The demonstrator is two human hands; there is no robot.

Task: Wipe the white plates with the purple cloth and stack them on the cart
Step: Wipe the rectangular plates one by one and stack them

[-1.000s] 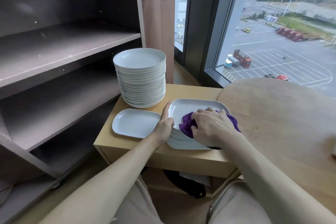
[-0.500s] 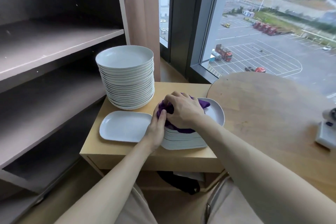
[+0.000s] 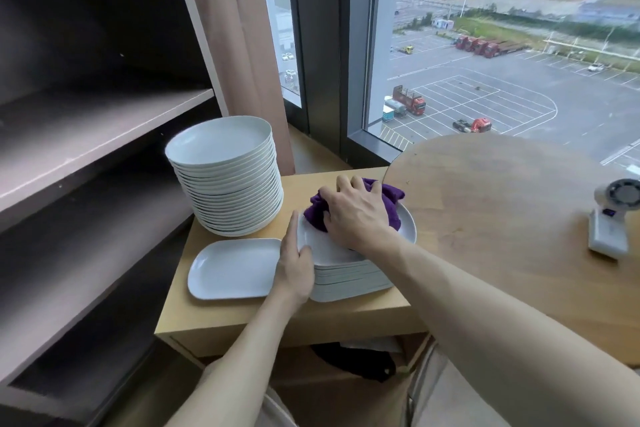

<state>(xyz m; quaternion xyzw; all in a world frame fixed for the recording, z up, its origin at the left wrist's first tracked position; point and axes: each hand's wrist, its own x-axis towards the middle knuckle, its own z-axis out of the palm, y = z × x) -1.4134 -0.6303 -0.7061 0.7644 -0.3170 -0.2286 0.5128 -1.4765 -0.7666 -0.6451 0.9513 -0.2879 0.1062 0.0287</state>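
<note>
Here, in the head view, the right hand [image 3: 349,215] lies palm down on the bunched purple cloth [image 3: 392,198], its fingers curled over the fabric and pressing it onto the far part of the top white plate [image 3: 406,229]. That plate crowns a low stack of white rounded-rectangular plates [image 3: 349,282] standing on the pale wooden cart [image 3: 242,317]. The cloth spills out past the fingers on both sides of the hand.

The left hand [image 3: 294,267] rests against the left edge of the same plate: the forefinger runs straight along the rim, the thumb lies on the rim, and the other fingers cannot be made out.

Just left of this hand a single white rounded-rectangular plate [image 3: 232,269] lies flat on the cart. Behind it, touching neither stack nor hand, rises a tall stack of white round plates [image 3: 228,180].

A brown shelf unit [image 3: 104,121] stands to the left of the cart and a round wooden table [image 3: 502,218] to the right, with a small white device [image 3: 609,222] on it. A brown curtain [image 3: 242,45] hangs beside the window [image 3: 485,45].
</note>
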